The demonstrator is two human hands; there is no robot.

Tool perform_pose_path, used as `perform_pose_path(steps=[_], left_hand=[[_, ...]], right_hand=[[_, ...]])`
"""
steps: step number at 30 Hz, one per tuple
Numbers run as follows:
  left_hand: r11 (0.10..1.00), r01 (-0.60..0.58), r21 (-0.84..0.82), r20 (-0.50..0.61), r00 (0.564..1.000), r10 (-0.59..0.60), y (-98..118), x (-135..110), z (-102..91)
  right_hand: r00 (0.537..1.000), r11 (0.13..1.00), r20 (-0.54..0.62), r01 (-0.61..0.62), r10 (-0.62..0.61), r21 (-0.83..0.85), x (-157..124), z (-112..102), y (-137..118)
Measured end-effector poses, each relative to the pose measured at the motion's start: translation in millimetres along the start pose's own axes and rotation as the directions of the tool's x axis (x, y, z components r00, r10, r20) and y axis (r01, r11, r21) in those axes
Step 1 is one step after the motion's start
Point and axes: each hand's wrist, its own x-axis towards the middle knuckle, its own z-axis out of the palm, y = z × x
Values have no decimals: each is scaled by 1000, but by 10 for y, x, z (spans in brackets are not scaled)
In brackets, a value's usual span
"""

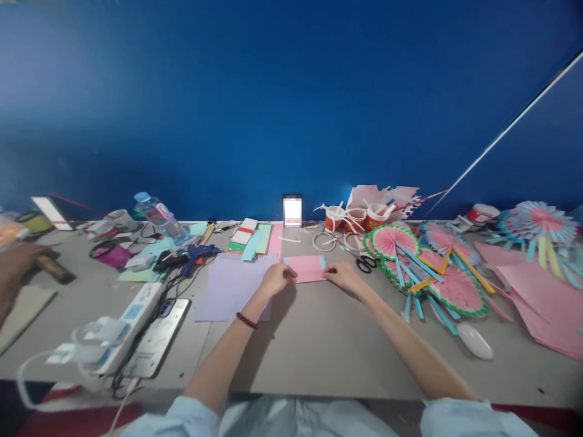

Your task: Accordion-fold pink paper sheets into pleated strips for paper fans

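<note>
A small pink paper sheet [307,268] with light blue strips along its short edges lies on the grey table [319,346] straight ahead. My left hand [277,279] is closed in a pinch on its left edge. My right hand [342,276] pinches its right edge. A lavender paper sheet [230,288] lies flat just left of my left hand, partly under it. A dark red bead bracelet [246,320] sits on my left wrist.
Pink and green paper fans [428,273] with blue and yellow strips, scissors [364,263] and a white mouse [474,340] lie to the right. A power strip [132,315], phone, glue gun [195,255] and water bottle [159,217] crowd the left. Another person's hand [18,261] is at far left. Cups [355,218] stand at the back.
</note>
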Motion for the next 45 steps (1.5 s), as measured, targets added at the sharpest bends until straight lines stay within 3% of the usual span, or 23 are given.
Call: perform_pose_path(steps=[8, 17, 33, 45], left_hand=[[999, 53, -6, 50, 997, -53, 67, 11, -51], [999, 32, 24, 98, 995, -34, 34, 106, -92], [998, -52, 18, -21, 998, 53, -51, 51, 55], [986, -137, 94, -84, 986, 144, 15, -66, 84]], right_hand=[[999, 999, 17, -45, 45, 25, 17, -22, -2], [995, 997, 73, -68, 65, 36, 72, -57, -8], [999, 998, 26, -39, 37, 56, 29, -14, 21], [1000, 999, 12, -22, 21, 43, -6, -30, -12]])
